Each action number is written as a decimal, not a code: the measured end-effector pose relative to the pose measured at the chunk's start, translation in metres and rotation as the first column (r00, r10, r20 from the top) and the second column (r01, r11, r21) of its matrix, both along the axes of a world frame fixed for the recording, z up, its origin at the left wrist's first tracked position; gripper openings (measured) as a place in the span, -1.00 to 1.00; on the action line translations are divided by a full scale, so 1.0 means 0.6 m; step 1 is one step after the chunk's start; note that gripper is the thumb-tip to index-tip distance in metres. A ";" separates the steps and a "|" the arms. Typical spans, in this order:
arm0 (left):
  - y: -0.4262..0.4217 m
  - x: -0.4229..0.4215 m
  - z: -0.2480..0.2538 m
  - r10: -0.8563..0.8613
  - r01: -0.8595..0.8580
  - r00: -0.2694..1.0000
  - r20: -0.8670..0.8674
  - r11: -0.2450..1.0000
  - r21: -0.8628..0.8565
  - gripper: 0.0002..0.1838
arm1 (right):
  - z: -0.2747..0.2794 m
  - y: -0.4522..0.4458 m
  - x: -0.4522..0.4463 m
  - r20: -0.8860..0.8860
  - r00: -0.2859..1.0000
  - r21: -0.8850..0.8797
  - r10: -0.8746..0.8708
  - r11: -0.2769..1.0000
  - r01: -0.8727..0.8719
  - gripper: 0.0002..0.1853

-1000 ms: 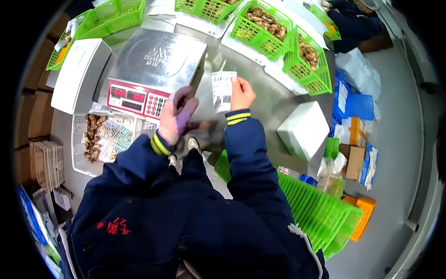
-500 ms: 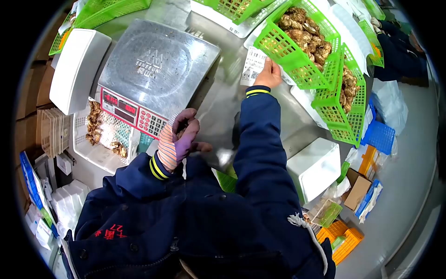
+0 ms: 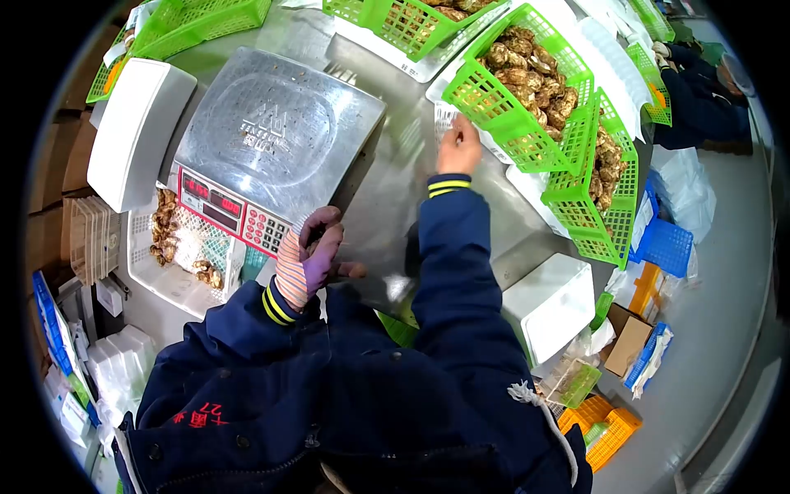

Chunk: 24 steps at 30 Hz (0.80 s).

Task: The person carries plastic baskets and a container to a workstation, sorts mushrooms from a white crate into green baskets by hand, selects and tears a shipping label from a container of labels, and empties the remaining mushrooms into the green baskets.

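My left hand (image 3: 313,255), in a striped and purple glove, is held beside the scale's keypad with its fingers curled round something small and dark that I cannot make out. My bare right hand (image 3: 459,148) is closed at the edge of a printed white label (image 3: 444,118), which it partly covers. The label lies against the near side of a green basket (image 3: 527,132) heaped with brown knobbly pieces (image 3: 522,74). The scale (image 3: 271,123) has a bare metal plate and a lit red display.
A white box (image 3: 140,132) stands left of the scale, above a white crate (image 3: 169,284) with more brown pieces. Further green baskets (image 3: 588,226) line the metal table's far and right edges. A white foam box (image 3: 555,309) sits at the near right. Another person (image 3: 699,99) is at the upper right.
Over the last second my right hand has carried the label forward and right to the basket, and more of the label is now covered. My left hand has curled in more beside the scale.
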<state>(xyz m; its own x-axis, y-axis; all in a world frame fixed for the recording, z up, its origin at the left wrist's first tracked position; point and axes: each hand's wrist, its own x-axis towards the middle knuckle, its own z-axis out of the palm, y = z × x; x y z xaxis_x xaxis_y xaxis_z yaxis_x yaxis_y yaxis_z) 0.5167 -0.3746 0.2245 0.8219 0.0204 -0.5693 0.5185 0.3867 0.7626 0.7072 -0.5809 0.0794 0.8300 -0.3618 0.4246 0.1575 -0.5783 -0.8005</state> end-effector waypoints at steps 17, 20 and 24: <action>0.196 -0.198 -0.014 0.056 -0.051 0.994 0.098 0.997 -0.055 -0.65 | 0.048 0.066 -0.227 -0.164 0.982 0.570 0.091 0.822 0.019 -0.75; 0.292 -0.293 -0.045 -0.134 -0.073 0.880 0.457 0.911 0.406 -0.60 | 0.064 0.154 -0.348 -0.176 0.970 0.576 0.166 0.816 -0.036 -0.76; 0.445 -0.441 -0.025 0.071 -0.123 0.954 0.291 0.979 0.163 -0.43 | 0.086 0.342 -0.514 -0.156 0.918 0.632 0.365 0.751 -0.191 -0.81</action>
<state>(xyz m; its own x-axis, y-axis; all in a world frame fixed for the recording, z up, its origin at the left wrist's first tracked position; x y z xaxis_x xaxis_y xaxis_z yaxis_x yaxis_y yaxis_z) 0.2519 -0.1077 0.2092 0.9371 0.1876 -0.2943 0.2390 0.2697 0.9328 0.3986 -0.3756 0.1307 0.9786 -0.2024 -0.0364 -0.0239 0.0639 -0.9977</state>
